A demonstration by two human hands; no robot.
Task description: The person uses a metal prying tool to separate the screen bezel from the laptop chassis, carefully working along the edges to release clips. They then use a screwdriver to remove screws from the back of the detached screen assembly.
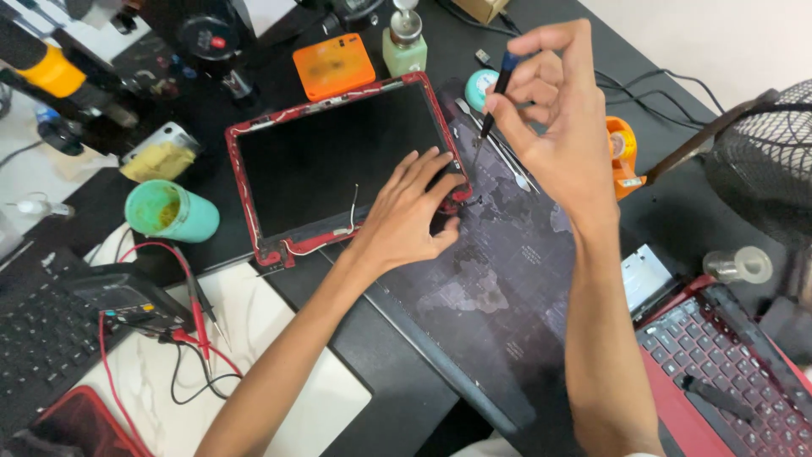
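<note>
Red-framed laptop screen panel, lying flat on the dark work mat at the scene's centre. Left hand, fingers spread, presses on the panel's near right corner. Right hand, raised just right of the panel, pinches a small screwdriver, tip down. Far side: orange box, green pump bottle. Left: green cup. Near right: red laptop keyboard.
</note>
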